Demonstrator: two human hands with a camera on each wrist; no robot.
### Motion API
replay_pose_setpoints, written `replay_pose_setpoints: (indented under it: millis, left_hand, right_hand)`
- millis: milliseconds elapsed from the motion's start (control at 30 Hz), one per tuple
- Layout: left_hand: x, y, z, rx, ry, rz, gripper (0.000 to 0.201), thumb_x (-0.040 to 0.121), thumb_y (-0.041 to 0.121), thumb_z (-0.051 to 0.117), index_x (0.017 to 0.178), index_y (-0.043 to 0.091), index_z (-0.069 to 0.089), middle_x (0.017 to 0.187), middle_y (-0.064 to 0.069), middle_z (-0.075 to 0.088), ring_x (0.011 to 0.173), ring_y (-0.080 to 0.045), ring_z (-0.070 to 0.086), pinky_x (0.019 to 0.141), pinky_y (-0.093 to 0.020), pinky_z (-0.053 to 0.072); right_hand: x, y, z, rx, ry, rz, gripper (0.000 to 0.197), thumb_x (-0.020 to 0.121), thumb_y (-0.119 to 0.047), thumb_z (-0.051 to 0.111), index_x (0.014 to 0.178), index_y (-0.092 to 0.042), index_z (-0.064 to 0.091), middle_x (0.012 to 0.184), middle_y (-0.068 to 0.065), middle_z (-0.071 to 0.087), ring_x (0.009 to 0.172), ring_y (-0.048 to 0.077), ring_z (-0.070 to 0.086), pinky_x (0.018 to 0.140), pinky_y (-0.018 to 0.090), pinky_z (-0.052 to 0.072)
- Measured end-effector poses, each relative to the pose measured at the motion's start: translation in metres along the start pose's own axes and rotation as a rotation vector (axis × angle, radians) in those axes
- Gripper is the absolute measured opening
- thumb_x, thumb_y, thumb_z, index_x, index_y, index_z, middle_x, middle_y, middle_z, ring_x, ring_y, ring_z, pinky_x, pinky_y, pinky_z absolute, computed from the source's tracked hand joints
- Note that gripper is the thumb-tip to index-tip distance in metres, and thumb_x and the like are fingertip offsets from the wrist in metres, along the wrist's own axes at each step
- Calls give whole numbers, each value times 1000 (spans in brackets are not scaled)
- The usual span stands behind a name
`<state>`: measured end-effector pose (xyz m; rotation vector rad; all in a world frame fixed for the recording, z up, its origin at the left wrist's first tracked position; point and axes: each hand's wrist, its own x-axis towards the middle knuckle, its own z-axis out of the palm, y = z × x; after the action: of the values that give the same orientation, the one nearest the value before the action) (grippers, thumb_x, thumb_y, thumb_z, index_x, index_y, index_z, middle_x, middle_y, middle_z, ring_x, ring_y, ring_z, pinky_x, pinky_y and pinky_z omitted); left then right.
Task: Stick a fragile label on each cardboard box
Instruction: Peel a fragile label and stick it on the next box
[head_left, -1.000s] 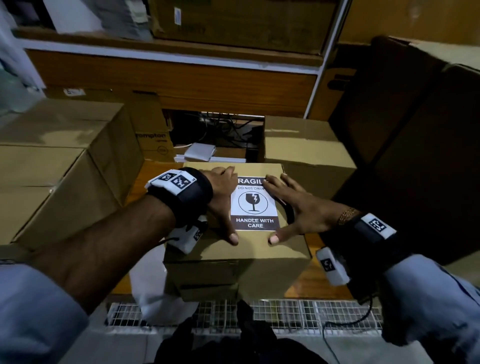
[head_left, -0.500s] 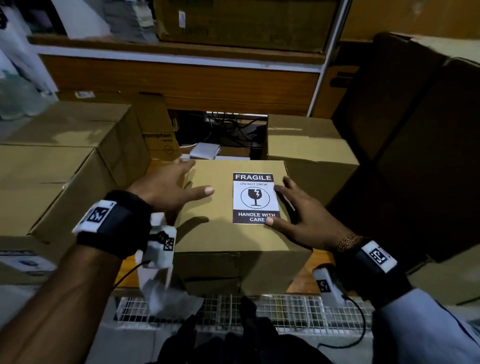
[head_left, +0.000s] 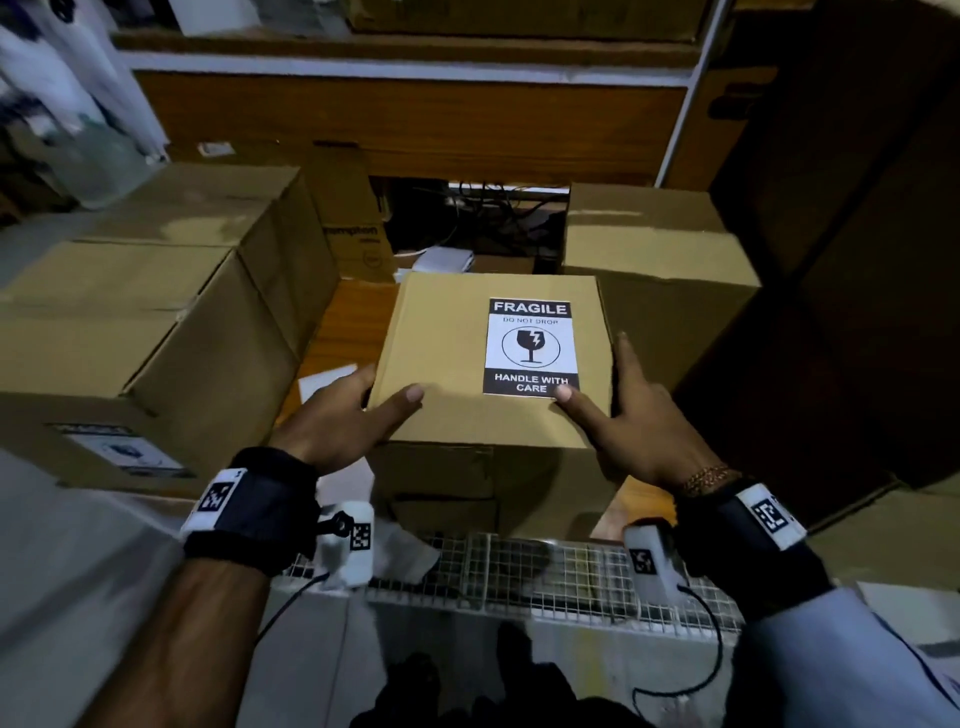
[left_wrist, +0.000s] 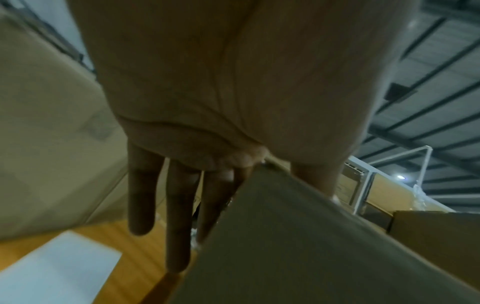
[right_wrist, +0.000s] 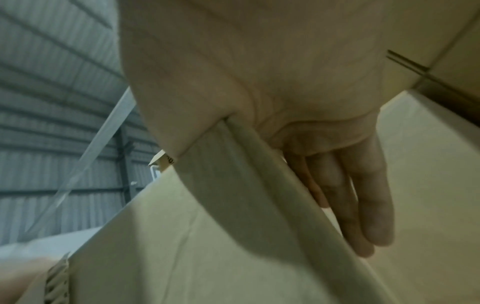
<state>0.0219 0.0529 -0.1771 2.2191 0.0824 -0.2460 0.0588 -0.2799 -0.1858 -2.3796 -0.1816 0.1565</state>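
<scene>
A small cardboard box (head_left: 447, 364) sits in the middle, with a black-and-white FRAGILE label (head_left: 531, 347) stuck flat on its top. My left hand (head_left: 353, 415) grips its front left corner, thumb on top. The left wrist view shows its fingers (left_wrist: 176, 216) straight down the side of the box (left_wrist: 298, 246). My right hand (head_left: 634, 415) holds the right edge, thumb on the label's lower right corner. Its fingers (right_wrist: 363, 205) lie along the side of the box (right_wrist: 194, 246). I cannot tell whether the box is lifted.
Large cardboard boxes (head_left: 130, 312) stack on the left, one with a label (head_left: 124, 452) on its front. Another box (head_left: 649, 249) stands at the back right, with tall dark boxes (head_left: 857, 260) beyond. A white sheet (head_left: 324, 382) lies on the wooden table. Wire mesh (head_left: 519, 571) runs along the front.
Both hands have left the label and slid outward and toward me to the box's sides. The left hand came off the top onto the front left corner.
</scene>
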Motion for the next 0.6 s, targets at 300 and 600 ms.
replay_pose_setpoints:
  millis: [300,600]
  left_hand:
    - [-31,-6,-5,-174,104,33,76,77,71,72,139,31,54,121,12,70,112,-10,67,91,-47,60]
    - [-58,-12,-59,-217,205,129,61,87,37,75,139,19,51,116,12,66,101,-1,66,70,-13,56]
  right_hand:
    - [-27,-25,6,99,131,-169,114,81,-64,76,165,-25,10,128,-27,60,111,-7,59,98,18,47]
    - [-46,-77,26,145,207,-228,118,79,-63,79,166,-25,9,126,-32,58,109,-23,56,89,-3,40]
